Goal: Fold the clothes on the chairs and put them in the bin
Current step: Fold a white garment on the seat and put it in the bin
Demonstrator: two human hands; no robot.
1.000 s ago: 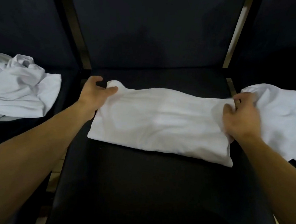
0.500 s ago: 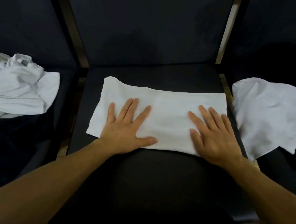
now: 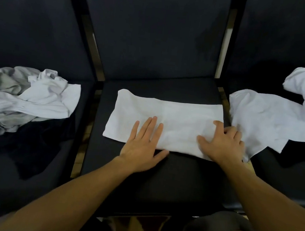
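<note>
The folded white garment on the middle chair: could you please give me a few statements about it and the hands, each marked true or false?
1. The folded white garment lies on the middle chair. True.
2. The left hand lies flat with straight fingers on it. True.
3. The right hand is lifted clear of it. False: it rests on the garment's right end, fingers bent.
4. No clothes lie on the side chairs. False: a crumpled pile lies left, a white shirt right.

Three dark chairs side by side: the middle chair (image 3: pixel 160 176) carries a folded white cloth (image 3: pixel 168 120), the left chair (image 3: pixel 18 186) a crumpled pile (image 3: pixel 29 98), the right chair (image 3: pixel 292 177) loose white shirts (image 3: pixel 271 124).
</note>
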